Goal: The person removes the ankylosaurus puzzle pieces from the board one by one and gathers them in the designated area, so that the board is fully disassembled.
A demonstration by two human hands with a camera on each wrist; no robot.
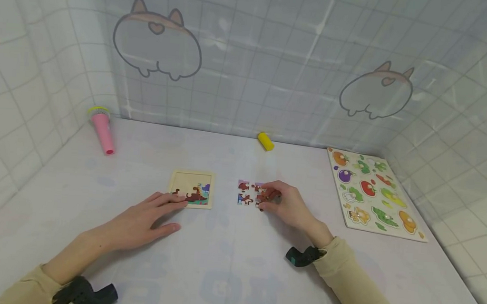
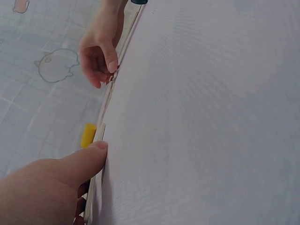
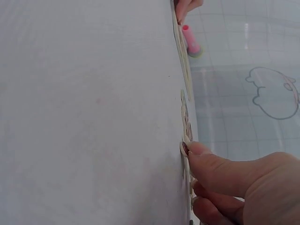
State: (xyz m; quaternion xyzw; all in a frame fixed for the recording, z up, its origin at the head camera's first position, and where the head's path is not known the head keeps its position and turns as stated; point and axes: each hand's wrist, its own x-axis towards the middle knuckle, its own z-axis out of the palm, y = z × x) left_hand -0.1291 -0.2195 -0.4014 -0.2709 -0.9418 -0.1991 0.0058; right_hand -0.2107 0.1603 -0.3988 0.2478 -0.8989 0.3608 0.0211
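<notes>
My left hand (image 1: 145,218) rests its outstretched fingers on the lower left of a small wooden puzzle tray (image 1: 183,181), the thumb apart on the table side. Several joined jigsaw pieces (image 1: 197,197) with a brown animal picture fill the tray's lower and right part; fingertips cover its lower-left corner. To the right of the tray my right hand (image 1: 289,204) pinches a reddish-brown jigsaw piece (image 2: 110,78) between thumb and fingers, close over the table. Loose jigsaw pieces (image 1: 244,199) lie just left of those fingertips, and others are partly hidden beneath the hand.
A vegetable peg board (image 1: 375,198) lies at the right. Towards the back wall are a yellow cylinder (image 1: 265,142) and, at far left, a pink toy microphone (image 1: 104,132). Tile-patterned sheeting (image 1: 249,76) borders the table at the back and sides.
</notes>
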